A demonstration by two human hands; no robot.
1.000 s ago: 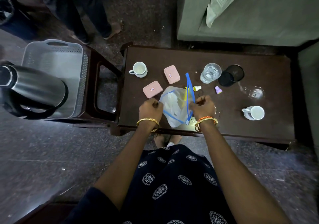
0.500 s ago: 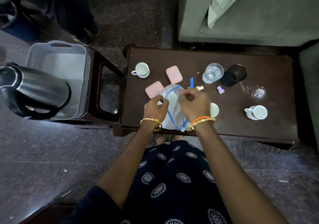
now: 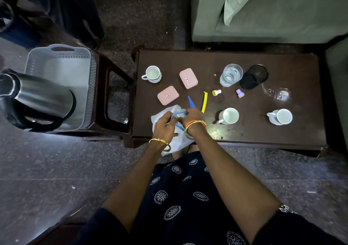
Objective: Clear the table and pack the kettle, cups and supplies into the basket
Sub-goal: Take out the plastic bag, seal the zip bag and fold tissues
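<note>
Both hands meet at the near left edge of the dark table [image 3: 282, 131]. My left hand [image 3: 164, 125] and my right hand [image 3: 192, 116] grip a clear plastic bag [image 3: 178, 141] with a blue strip [image 3: 191, 102] across it. A yellow strip [image 3: 204, 104] lies beside them. Three white cups stand on the table: far left [image 3: 153, 74], middle [image 3: 228, 116], right [image 3: 280, 117]. Two pink boxes [image 3: 168, 95] [image 3: 188, 78] lie between. The steel kettle [image 3: 37, 99] stands in the white basket [image 3: 62, 65] at the left.
A water glass [image 3: 231, 75], a black mesh cup [image 3: 253, 76], a yellow cap [image 3: 216, 92], a purple cap [image 3: 240, 93] and an overturned clear glass [image 3: 280, 94] sit at the table's far side. A grey sofa [image 3: 273, 18] stands behind. A dark stool holds the basket.
My hands came together and shifted left over the bag, which is now bunched and hanging off the near edge. The yellow strip and the middle cup are now uncovered.
</note>
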